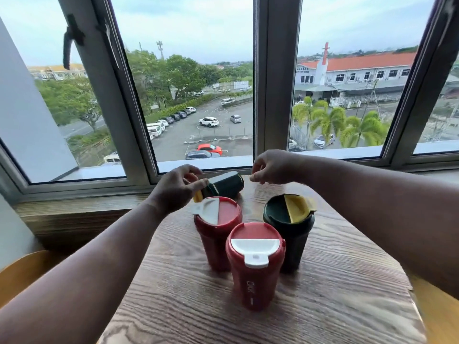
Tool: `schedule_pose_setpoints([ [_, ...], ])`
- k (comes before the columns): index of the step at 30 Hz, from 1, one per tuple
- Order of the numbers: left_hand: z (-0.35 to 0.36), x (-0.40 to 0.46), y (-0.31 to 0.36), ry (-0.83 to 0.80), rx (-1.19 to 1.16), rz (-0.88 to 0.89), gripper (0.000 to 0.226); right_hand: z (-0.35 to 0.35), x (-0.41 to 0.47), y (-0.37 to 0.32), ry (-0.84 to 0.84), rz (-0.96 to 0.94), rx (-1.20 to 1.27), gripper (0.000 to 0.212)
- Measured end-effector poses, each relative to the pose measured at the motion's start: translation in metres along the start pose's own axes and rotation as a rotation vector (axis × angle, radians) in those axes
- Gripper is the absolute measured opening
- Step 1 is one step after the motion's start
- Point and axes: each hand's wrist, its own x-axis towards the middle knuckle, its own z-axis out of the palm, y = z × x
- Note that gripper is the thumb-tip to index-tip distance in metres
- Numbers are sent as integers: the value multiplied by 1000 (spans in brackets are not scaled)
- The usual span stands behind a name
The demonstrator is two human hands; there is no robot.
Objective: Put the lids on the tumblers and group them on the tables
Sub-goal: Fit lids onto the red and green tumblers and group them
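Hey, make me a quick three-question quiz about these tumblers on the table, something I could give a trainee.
1. Multiple choice: how many tumblers stand upright? A two, B three, C four.
2. True or false: the right hand is gripping a tumbler.
3. Fill in: the tumbler lying on its side is dark ____.

Key:
1. B: the two red tumblers and one green tumbler.
2. False: it hovers over the table, fingers curled, holding nothing visible.
3. Green: the tipped tumbler lies by the left hand.

Far green tumbler partly hidden
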Motion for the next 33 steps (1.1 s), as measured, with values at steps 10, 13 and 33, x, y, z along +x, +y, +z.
schedule_pose_setpoints([
  [10,41,44,-36,-213,274,-154,113,27,69,41,-108,-56,-218,44],
  [13,45,46,-43,-211,292,-110,110,33,81,43,-118,-150,-225,59],
  [33,21,76,65,-434,446,114,73,35,71,66,-197,-218,290,57],
])
